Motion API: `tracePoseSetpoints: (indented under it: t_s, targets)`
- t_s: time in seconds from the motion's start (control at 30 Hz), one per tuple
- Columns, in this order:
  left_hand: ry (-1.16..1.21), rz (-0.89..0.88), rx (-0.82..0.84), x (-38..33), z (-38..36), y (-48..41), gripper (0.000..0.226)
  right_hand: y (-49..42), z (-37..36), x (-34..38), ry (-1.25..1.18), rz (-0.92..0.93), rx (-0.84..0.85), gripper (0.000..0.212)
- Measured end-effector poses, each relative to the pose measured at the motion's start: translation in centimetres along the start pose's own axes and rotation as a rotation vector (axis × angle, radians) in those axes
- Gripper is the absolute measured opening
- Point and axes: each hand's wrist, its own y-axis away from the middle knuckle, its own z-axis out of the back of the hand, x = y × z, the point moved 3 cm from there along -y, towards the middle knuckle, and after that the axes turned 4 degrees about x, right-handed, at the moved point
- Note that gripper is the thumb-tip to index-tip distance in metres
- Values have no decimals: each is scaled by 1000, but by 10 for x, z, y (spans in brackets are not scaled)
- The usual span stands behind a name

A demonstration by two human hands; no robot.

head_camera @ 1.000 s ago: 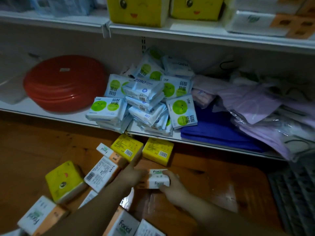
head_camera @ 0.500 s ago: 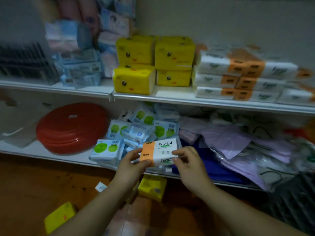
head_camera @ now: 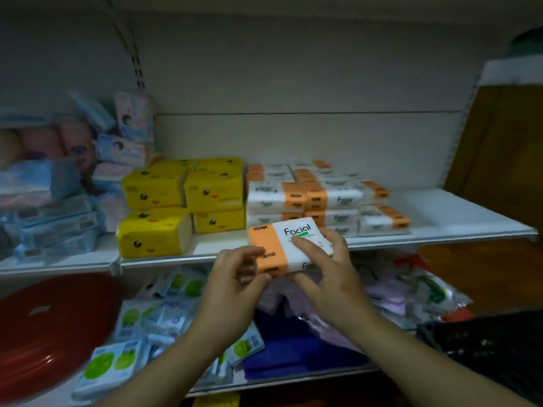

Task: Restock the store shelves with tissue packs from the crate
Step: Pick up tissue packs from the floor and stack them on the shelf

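One wide-angle camera, worn on the person's head, looks forward and slightly down, facing the shelving's back panel [head_camera: 293, 83] from close by. The upper shelf [head_camera: 458, 212] crosses mid-frame and the lower shelf [head_camera: 308, 376] lies below. The left hand [head_camera: 235, 277] and right hand [head_camera: 326, 274] reach in from the bottom edge with the tissue pack [head_camera: 293, 239], nearest the lens.

The white shelf [head_camera: 458, 212] carries yellow packs [head_camera: 155, 190] beside stacked orange-white packs [head_camera: 329, 198].

Right hand [head_camera: 329, 274] covering lower print on tissue pack [head_camera: 282, 239]. Red basin [head_camera: 50, 333] running off left edge. Blue packs [head_camera: 55, 227] at left showing blurred, labels unreadable.
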Motion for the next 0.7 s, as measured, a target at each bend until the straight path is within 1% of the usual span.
tracePoseSetpoints:
  t_s: [0.1,0.17,0.23,0.3,0.4,0.47,0.53,0.7]
  targets:
    - [-50,-90,140,-22,-27,-22,42,-3,38,-19,22,-31,-120,48]
    - [-139,-139,216,-33,-42,-39,42,-5,65,-35,63,-78,-215,46]
    - [-299,-208,223,-43,-55,-61,46,-8,92,-57,65,-129,-340,45]
    - [-506,-271,211,-52,-66,-83,51,-13,113,-82,15,-214,-402,45]
    - [-901,-310,270,-55,-86,-113,67,-23,131,-117,5,-332,-369,44]
    - [-1063,-277,351,-50,-95,-126,72,-32,133,-133,70,-383,-293,44]
    - [-1123,-223,399,-43,-101,-132,73,-41,133,-146,144,-396,-225,43]
    - [-1135,-213,372,-35,-105,-136,74,-70,129,-165,301,-402,-85,39]
